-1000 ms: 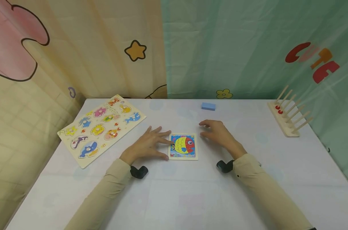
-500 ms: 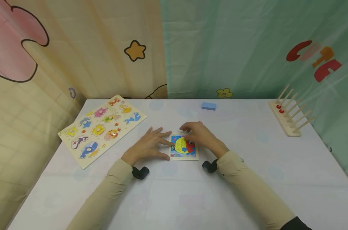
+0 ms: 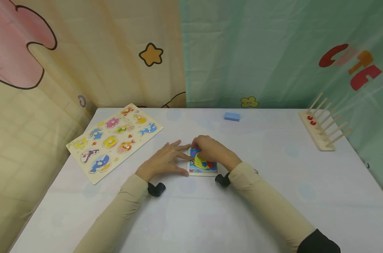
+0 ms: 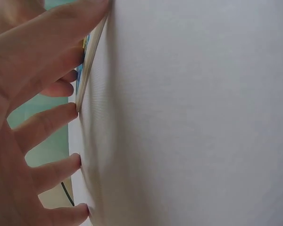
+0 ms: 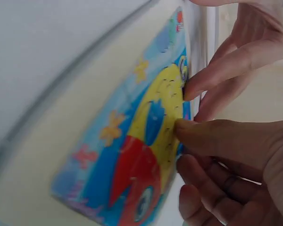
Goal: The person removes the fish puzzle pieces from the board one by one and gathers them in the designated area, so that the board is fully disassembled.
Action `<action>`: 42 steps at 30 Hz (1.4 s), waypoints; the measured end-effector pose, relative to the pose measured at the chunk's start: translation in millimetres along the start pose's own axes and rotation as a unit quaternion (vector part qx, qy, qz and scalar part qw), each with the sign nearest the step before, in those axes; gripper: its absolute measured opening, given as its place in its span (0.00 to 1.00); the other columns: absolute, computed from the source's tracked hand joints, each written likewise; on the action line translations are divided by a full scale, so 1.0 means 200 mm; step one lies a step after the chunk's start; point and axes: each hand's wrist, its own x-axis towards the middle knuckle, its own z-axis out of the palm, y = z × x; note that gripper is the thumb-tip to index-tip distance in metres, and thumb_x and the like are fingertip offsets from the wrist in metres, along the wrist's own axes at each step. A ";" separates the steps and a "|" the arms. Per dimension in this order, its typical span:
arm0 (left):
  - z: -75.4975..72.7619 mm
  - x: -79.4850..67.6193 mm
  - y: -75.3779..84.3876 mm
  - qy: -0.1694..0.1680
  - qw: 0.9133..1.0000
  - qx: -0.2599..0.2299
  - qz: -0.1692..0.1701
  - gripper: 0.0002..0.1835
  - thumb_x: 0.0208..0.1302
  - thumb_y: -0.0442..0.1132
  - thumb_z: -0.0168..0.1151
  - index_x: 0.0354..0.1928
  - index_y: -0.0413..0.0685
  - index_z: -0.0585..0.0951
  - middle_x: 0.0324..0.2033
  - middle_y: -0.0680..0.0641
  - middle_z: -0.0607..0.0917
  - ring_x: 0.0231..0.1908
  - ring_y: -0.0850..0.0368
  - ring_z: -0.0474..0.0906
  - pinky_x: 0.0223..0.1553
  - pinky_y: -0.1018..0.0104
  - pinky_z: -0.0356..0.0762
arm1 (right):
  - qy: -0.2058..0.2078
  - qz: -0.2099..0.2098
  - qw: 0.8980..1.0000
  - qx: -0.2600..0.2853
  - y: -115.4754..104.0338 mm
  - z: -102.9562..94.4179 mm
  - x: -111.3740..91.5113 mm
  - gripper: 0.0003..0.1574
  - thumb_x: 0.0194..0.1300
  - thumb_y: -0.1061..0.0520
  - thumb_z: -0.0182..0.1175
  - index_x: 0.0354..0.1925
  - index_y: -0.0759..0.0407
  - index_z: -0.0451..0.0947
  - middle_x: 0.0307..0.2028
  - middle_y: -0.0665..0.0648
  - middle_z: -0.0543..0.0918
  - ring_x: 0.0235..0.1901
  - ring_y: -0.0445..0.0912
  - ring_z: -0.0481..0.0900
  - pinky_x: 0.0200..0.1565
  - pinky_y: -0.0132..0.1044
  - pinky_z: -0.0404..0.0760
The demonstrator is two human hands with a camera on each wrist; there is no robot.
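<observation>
A small fish jigsaw puzzle (image 3: 204, 170) in a pale frame lies on the table between both hands. Its yellow and red fish sits on a blue background. My left hand (image 3: 163, 160) has its fingers spread, with thumb and index fingertips at the puzzle's left side; the other fingertips rest on the table. Reaching over the upper part of the puzzle, my right hand (image 3: 212, 149) has bent fingers. In the right wrist view its thumb (image 5: 217, 139) touches the yellow body, with the index fingertip close beside it. I cannot tell whether they pinch a piece.
An animal peg puzzle board (image 3: 136, 136) lies slanted at the back left. A blue block (image 3: 232, 116) is near the far edge. At the right stands a wooden peg rack (image 3: 318, 135) with red beads on it. Curtains (image 3: 210, 52) hang behind the white table (image 3: 191, 218).
My right hand has moved left from beside the fish puzzle to over its upper part, covering some of the picture. My left hand stays at the puzzle's left side.
</observation>
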 end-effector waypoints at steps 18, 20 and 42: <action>-0.02 0.01 0.01 -0.025 1.000 0.004 -0.009 0.32 0.48 0.64 0.72 0.57 0.67 0.83 0.73 0.50 0.61 0.73 0.32 0.45 0.64 0.25 0.46 | -0.056 0.007 0.991 -0.124 -0.09 -0.04 0.01 0.25 0.63 0.64 0.64 0.59 0.60 0.75 0.51 0.55 0.77 0.50 0.47 0.76 0.58 0.46 0.76; -0.02 0.02 0.01 -0.029 0.999 0.006 -0.014 0.31 0.48 0.64 0.72 0.57 0.67 0.83 0.73 0.50 0.61 0.73 0.32 0.46 0.64 0.25 0.46 | -0.070 0.009 0.990 -0.122 -0.09 -0.04 0.02 0.25 0.64 0.64 0.63 0.60 0.59 0.73 0.52 0.55 0.75 0.50 0.47 0.76 0.59 0.45 0.75; -0.02 0.02 0.03 -0.040 0.998 -0.009 -0.040 0.31 0.47 0.62 0.74 0.56 0.68 0.83 0.72 0.51 0.63 0.74 0.34 0.43 0.65 0.26 0.43 | -0.062 0.009 0.994 -0.087 -0.06 -0.05 0.03 0.28 0.57 0.70 0.65 0.54 0.57 0.71 0.51 0.56 0.72 0.43 0.51 0.76 0.53 0.45 0.79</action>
